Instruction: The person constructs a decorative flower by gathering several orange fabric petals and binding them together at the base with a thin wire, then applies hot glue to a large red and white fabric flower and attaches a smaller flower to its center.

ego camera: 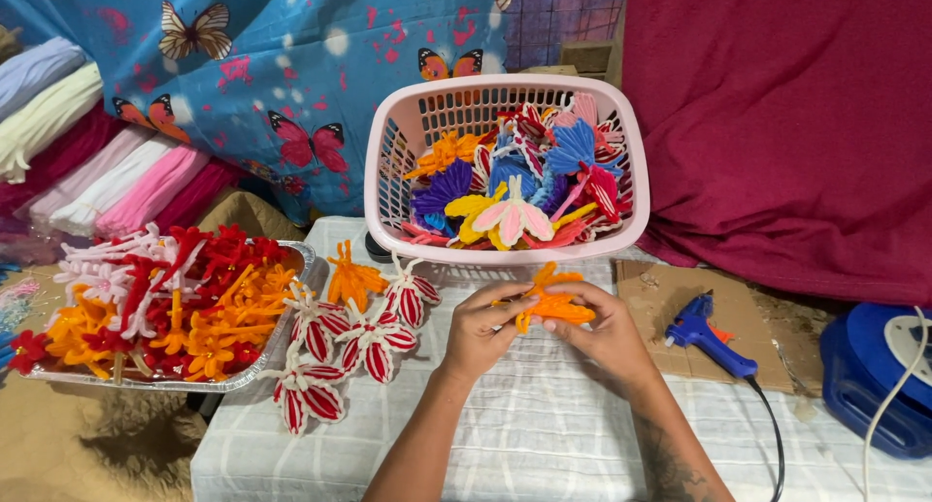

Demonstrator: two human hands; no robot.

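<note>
Pinching an orange pipe-cleaner shape (549,303) — left hand (482,329), right hand (609,335) — below the pink basket (505,245).

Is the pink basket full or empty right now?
Nearly full. The pink basket holds a heap of pipe-cleaner figures in orange, purple, blue, yellow, pink and red, piled up near its rim.

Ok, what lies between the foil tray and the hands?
Head view: red-and-white striped pieces and an orange piece lie on the cloth between the tray and hands.
</note>
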